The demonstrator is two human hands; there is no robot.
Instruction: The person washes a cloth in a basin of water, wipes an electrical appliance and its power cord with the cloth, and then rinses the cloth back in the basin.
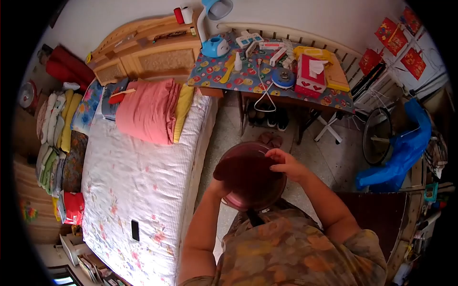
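Note:
In front of my body is a round maroon basin-like vessel (274, 193) with a shiny rim. A dark stub like a handle (255, 218) points from it toward my shirt. A dark maroon round, flat piece (243, 172) lies tilted over the opening; its exact kind cannot be told. My left hand (220, 187) is closed at the left edge of this piece, its fingers mostly hidden beneath. My right hand (285, 165) hovers at the upper right rim, thumb and fingers apart, fingertips close to the dark piece.
A bed (138, 176) with folded pink bedding (148, 110) and a black phone (135, 230) stands at left. Ahead is a cluttered desk (214, 71) with a tissue box (311, 76). Slippers (270, 139) lie on the floor (229, 124). A blue plastic bag (400, 152) covers something at right.

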